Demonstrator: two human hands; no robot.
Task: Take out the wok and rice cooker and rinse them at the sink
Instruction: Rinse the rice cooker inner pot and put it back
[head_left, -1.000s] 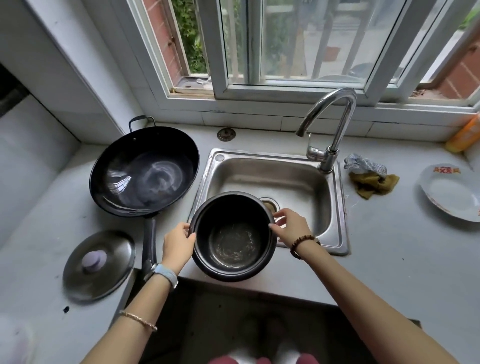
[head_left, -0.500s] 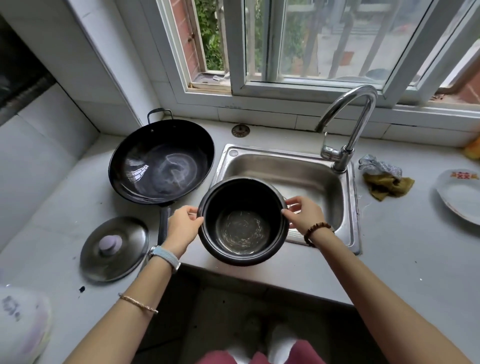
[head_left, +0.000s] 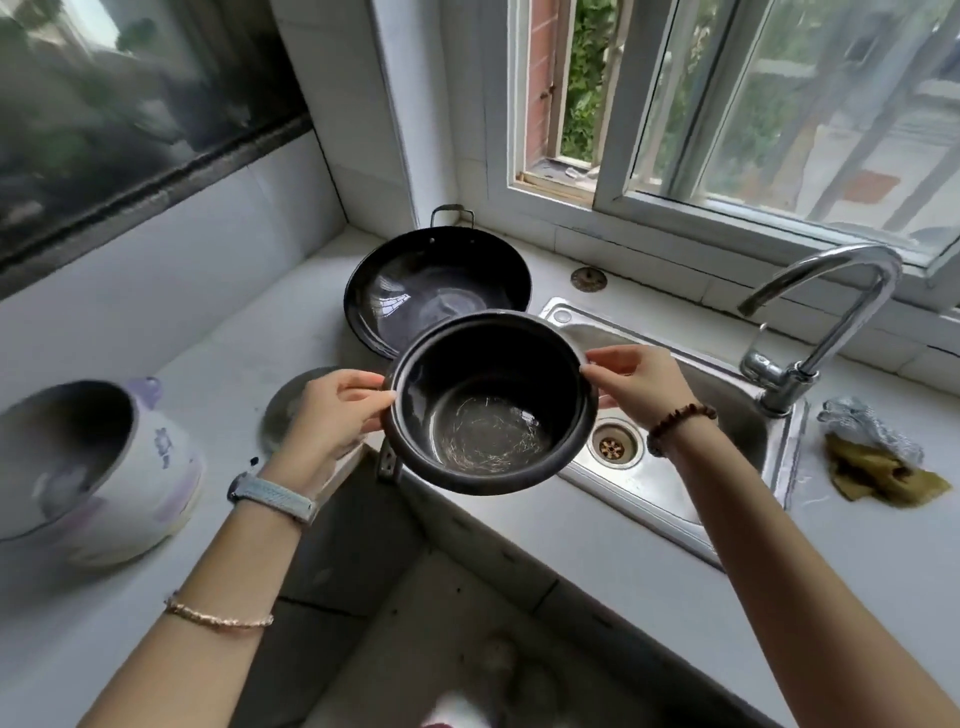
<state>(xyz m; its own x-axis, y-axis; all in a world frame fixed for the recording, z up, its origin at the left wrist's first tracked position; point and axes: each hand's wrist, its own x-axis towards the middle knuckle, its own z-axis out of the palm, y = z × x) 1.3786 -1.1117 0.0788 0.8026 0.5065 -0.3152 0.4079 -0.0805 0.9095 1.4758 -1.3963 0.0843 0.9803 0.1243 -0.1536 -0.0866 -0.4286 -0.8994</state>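
Observation:
I hold the black inner pot of the rice cooker in the air by its rim, over the counter edge at the sink's left side. My left hand grips the rim on the left, my right hand grips it on the right. The pot's bottom is scratched and it looks empty. Behind it the black wok rests on the counter in the corner, partly hidden by the pot. The white rice cooker body with purple print stands open at the left. The steel sink lies to the right.
A curved chrome faucet rises at the sink's back right. A crumpled rag and scrubber lie on the counter right of the sink. A round metal lid sits behind my left hand. A sink plug lies below the window sill.
The view has swung left, bringing the rice cooker body into sight. The pot has been lifted and carried leftward, away from the sink basin, still held by both hands.

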